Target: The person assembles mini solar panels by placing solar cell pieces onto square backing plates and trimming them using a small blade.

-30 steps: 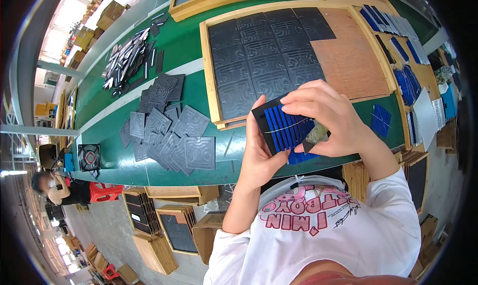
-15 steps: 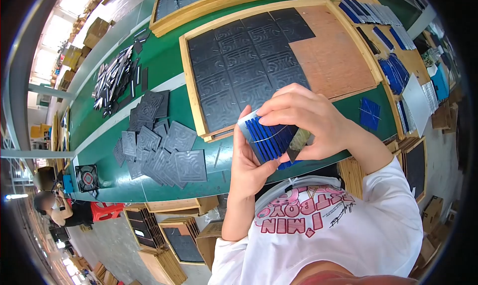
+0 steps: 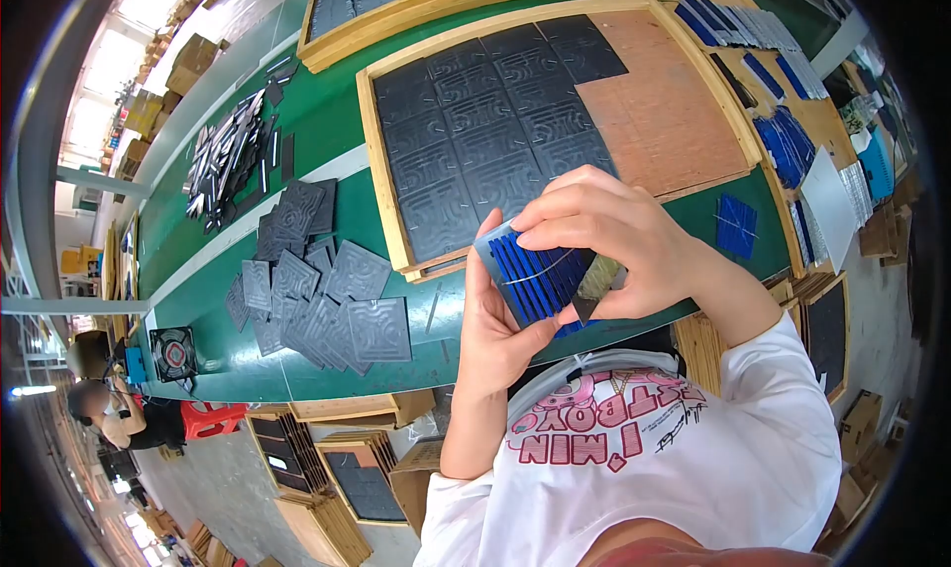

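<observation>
Between my two hands, above the near edge of the green table, is a square tile (image 3: 530, 278) with blue strips across its face and a pale thread over them. My left hand (image 3: 490, 329) grips its left and lower edge, thumb on the front. My right hand (image 3: 619, 240) is closed on its upper and right side, with fingertips on the strips. A greenish, partly dark piece (image 3: 595, 286) shows under the right palm; what it is stays unclear. Just beyond lies a wooden frame (image 3: 388, 201) partly filled with dark patterned tiles (image 3: 495, 111).
Loose dark tiles (image 3: 376, 329) lie left of the frame, with a heap of thin strips (image 3: 226, 161) farther back. A fan (image 3: 173, 353) stands at the table's left end, a person (image 3: 109, 418) beyond it. Blue strip bundles (image 3: 783, 143) and a blue tile (image 3: 736, 226) lie right.
Over the last second the view has shifted, and the held tile has tilted, its face looking lighter at the left edge. Both hands keep hold of it, with almost no movement in the last half second.
</observation>
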The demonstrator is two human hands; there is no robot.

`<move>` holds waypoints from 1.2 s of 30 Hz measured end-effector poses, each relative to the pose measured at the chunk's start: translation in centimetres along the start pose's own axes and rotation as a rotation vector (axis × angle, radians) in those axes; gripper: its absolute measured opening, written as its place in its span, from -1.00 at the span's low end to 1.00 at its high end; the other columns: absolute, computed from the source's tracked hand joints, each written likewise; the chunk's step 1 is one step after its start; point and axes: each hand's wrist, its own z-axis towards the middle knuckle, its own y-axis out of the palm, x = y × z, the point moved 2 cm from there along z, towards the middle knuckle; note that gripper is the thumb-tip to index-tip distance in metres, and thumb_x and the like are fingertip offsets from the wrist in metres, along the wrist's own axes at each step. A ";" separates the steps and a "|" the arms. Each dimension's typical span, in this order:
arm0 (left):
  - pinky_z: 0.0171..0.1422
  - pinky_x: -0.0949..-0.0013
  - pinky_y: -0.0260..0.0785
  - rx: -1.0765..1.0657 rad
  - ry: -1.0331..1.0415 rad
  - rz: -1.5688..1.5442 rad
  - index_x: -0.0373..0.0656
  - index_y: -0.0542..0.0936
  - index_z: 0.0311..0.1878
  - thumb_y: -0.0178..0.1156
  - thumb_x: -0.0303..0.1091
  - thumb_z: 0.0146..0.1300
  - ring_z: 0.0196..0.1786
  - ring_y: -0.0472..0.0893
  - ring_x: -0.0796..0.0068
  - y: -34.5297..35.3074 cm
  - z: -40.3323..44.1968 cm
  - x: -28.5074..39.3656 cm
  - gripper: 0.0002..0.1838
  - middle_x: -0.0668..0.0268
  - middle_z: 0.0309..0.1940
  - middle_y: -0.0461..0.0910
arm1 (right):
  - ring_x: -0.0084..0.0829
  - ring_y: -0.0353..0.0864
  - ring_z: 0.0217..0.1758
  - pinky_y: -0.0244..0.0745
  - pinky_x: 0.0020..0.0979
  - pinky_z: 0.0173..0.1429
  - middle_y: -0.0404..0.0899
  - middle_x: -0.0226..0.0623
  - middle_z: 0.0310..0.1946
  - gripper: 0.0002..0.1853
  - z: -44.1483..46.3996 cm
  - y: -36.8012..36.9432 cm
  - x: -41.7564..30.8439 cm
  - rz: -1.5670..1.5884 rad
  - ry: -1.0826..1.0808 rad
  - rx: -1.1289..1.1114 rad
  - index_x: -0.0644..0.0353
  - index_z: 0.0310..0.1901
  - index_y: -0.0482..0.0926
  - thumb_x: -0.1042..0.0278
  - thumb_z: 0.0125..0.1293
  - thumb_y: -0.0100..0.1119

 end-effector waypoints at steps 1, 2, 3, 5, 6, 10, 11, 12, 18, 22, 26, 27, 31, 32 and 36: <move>0.42 0.10 0.45 -0.004 0.005 0.001 -0.08 -0.15 0.62 0.18 -0.90 -0.07 0.40 0.46 0.15 0.0 0.0 0.0 0.19 0.10 0.39 0.31 | -0.15 0.56 0.15 0.55 -0.16 0.15 0.59 -0.32 0.16 -0.23 0.0 0.0 0.0 0.003 0.001 0.000 0.06 0.17 0.56 0.33 -0.23 0.59; 0.41 0.10 0.46 -0.001 0.010 0.011 -0.08 -0.16 0.62 0.18 -0.90 -0.06 0.41 0.46 0.15 0.0 0.0 0.0 0.19 0.10 0.40 0.30 | -0.14 0.58 0.13 0.52 -0.14 0.19 0.60 -0.28 0.16 -0.26 0.0 0.0 0.0 0.006 0.002 0.000 0.08 0.15 0.57 0.29 -0.20 0.59; 0.40 0.10 0.47 0.001 0.015 0.021 -0.08 -0.16 0.62 0.18 -0.90 -0.06 0.41 0.45 0.15 0.0 0.0 -0.1 0.19 0.10 0.40 0.29 | -0.14 0.58 0.13 0.53 -0.14 0.18 0.60 -0.28 0.16 -0.26 -0.1 0.0 0.0 0.003 0.003 0.000 0.08 0.15 0.57 0.29 -0.21 0.59; 0.38 0.11 0.49 -0.005 0.026 0.032 -0.09 -0.16 0.62 0.19 -0.89 -0.04 0.42 0.44 0.14 0.0 -0.1 0.0 0.18 0.10 0.41 0.28 | -0.13 0.58 0.13 0.54 -0.16 0.17 0.60 -0.29 0.16 -0.25 -0.1 -0.1 0.1 -0.004 0.005 0.000 0.08 0.14 0.57 0.30 -0.22 0.59; 0.37 0.12 0.50 -0.013 0.031 0.032 -0.09 -0.16 0.63 0.19 -0.88 -0.03 0.42 0.44 0.14 0.0 -0.2 0.0 0.17 0.10 0.41 0.27 | -0.13 0.58 0.13 0.55 -0.17 0.16 0.60 -0.30 0.16 -0.25 -0.1 -0.1 0.1 -0.025 0.007 -0.009 0.08 0.14 0.57 0.30 -0.23 0.59; 0.34 0.13 0.54 -0.092 0.083 -0.061 -0.10 -0.15 0.63 0.21 -0.83 0.06 0.42 0.43 0.11 -0.6 -0.3 -0.2 0.12 0.12 0.42 0.26 | -0.14 0.56 0.16 0.59 -0.21 0.10 0.60 -0.34 0.16 -0.25 0.0 -0.3 0.0 -0.090 0.013 -0.044 0.07 0.14 0.58 0.29 -0.24 0.59; 0.33 0.13 0.54 -0.041 0.060 -0.095 -0.12 -0.12 0.62 0.25 -0.79 0.06 0.41 0.44 0.12 -0.3 -0.4 -0.1 0.10 0.11 0.41 0.28 | -0.15 0.56 0.16 0.60 -0.22 0.08 0.60 -0.35 0.16 -0.25 0.0 -0.3 0.0 -0.102 0.016 -0.053 0.07 0.14 0.58 0.28 -0.24 0.59; 0.33 0.13 0.55 0.011 0.038 -0.130 -0.13 -0.08 0.62 0.29 -0.74 0.07 0.41 0.45 0.13 0.2 -0.4 0.1 0.08 0.10 0.39 0.31 | -0.15 0.56 0.17 0.61 -0.22 0.07 0.60 -0.36 0.17 -0.25 -0.1 -0.3 0.0 -0.114 0.022 -0.065 0.06 0.14 0.57 0.28 -0.24 0.59; 0.29 0.07 0.59 0.092 0.031 -0.161 -0.14 -0.04 0.60 0.23 -0.70 0.21 0.34 0.52 0.07 0.6 -0.6 0.1 -0.05 0.04 0.36 0.35 | -0.16 0.51 0.24 0.59 -0.20 0.12 0.54 -0.37 0.24 -0.15 0.0 -0.6 -0.1 -0.095 0.041 -0.069 0.01 0.24 0.52 0.33 -0.25 0.61; 0.26 -0.04 0.60 0.141 0.072 -0.120 -0.17 -0.01 0.58 0.19 -0.71 0.26 0.30 0.55 0.01 0.1 -0.6 -0.1 -0.11 -0.02 0.32 0.39 | -0.14 0.51 0.27 0.56 -0.20 0.20 0.51 -0.16 0.27 -0.30 -0.4 -0.9 0.9 0.041 0.089 0.067 0.11 0.16 0.58 0.25 -0.10 0.63; 0.24 -0.10 0.60 0.197 0.098 -0.122 -0.19 0.04 0.55 0.16 -0.72 0.28 0.27 0.58 0.02 -0.1 -0.4 -0.3 -0.18 -0.04 0.30 0.42 | -0.17 0.49 0.29 0.50 -0.20 0.27 0.50 -0.08 0.29 -0.51 -1.5 0.5 2.1 0.272 0.232 0.120 0.11 0.01 0.69 0.43 -0.03 0.60; 0.24 -0.10 0.60 0.205 0.097 -0.114 -0.20 0.05 0.55 0.16 -0.71 0.29 0.26 0.58 0.03 -0.1 -0.4 -0.3 -0.19 -0.04 0.30 0.42 | -0.17 0.49 0.29 0.49 -0.20 0.29 0.50 -0.08 0.29 -0.54 -1.6 0.6 2.1 0.259 0.234 0.112 0.10 -0.02 0.71 0.45 -0.04 0.59; 0.24 -0.10 0.60 0.220 0.100 -0.094 -0.21 0.06 0.54 0.16 -0.71 0.30 0.25 0.60 0.06 0.0 -0.4 -0.3 -0.21 -0.02 0.29 0.44 | -0.20 0.49 0.28 0.41 -0.19 0.35 0.49 -0.10 0.30 -0.62 -1.5 1.0 2.1 0.258 0.266 0.100 0.08 -0.13 0.76 0.47 -0.07 0.59; 0.24 -0.10 0.61 0.224 0.102 -0.087 -0.21 0.06 0.54 0.16 -0.71 0.30 0.24 0.60 0.06 0.0 -0.3 -0.3 -0.21 -0.02 0.28 0.44 | -0.21 0.49 0.28 0.39 -0.19 0.36 0.49 -0.11 0.31 -0.62 -1.5 1.1 2.2 0.264 0.272 0.098 0.08 -0.14 0.77 0.47 -0.08 0.59; 0.22 -0.09 0.61 0.235 0.112 -0.076 -0.22 0.07 0.53 0.16 -0.71 0.30 0.24 0.60 0.08 -0.1 -0.3 -0.3 -0.22 -0.01 0.27 0.45 | -0.22 0.49 0.26 0.39 -0.20 0.36 0.49 -0.11 0.31 -0.61 -1.5 1.2 2.2 0.266 0.290 0.094 0.08 -0.13 0.77 0.48 -0.09 0.58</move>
